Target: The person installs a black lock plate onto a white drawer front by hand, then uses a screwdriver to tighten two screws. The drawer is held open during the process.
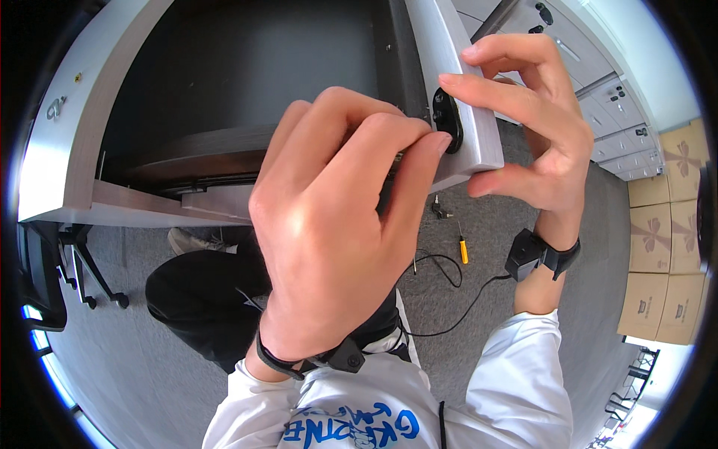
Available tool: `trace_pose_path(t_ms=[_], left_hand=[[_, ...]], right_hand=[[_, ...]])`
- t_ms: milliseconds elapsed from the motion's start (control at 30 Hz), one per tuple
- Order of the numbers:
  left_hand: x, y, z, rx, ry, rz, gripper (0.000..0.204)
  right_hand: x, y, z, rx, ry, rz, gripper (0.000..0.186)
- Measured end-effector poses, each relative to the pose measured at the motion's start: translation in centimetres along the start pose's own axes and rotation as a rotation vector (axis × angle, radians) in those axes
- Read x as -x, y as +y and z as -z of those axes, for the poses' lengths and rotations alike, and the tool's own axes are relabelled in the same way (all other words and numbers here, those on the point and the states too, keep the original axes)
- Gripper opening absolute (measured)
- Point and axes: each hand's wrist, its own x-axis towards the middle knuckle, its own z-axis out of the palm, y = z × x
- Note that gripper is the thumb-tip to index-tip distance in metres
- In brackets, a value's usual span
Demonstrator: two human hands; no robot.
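My left hand (321, 217) reaches across the middle with thumb and forefinger pinched at the lower end of a black oval drawer lock (448, 120). The lock sits against the inner side of a light wood-grain drawer front (479, 142). My right hand (550, 123) curls round the outer side of that front. Its fingertips rest over the upper edge close to the lock, and the thumb lies by the near end. Behind my left hand, the dark drawer (277, 60) is pulled out of its cabinet (63, 142). My left fingers hide part of the lock.
On the grey carpet (179, 344) below lie a small bunch of keys (440, 209) and a yellow-handled screwdriver (464, 251). A black cable (456, 322) runs to my right wrist device. Cardboard boxes (649, 236) and cabinets (598, 101) stand right, a black chair (45, 277) left.
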Motion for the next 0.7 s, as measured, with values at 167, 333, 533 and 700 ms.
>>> trace_pose_path(t_ms=[167, 333, 533, 700], left_hand=[[-0.2, 0.0, -0.1, 0.077, -0.006, 0.041, 0.008], [-0.4, -0.4, 0.4, 0.083, -0.020, 0.002, 0.014], [-0.2, -0.2, 1.5, -0.022, -0.038, 0.009, 0.017], [-0.3, -0.6, 0.6, -0.043, -0.015, -0.099, 0.009]], right_hand=[[-0.3, 0.2, -0.2, 0.011, 0.016, 0.055, 0.081], [-0.2, -0.6, -0.3, 0.001, -0.010, -0.020, 0.080], [-0.4, -0.5, -0.3, -0.011, -0.008, -0.013, 0.079], [-0.3, -0.6, -0.6, 0.001, 0.006, -0.012, 0.080]])
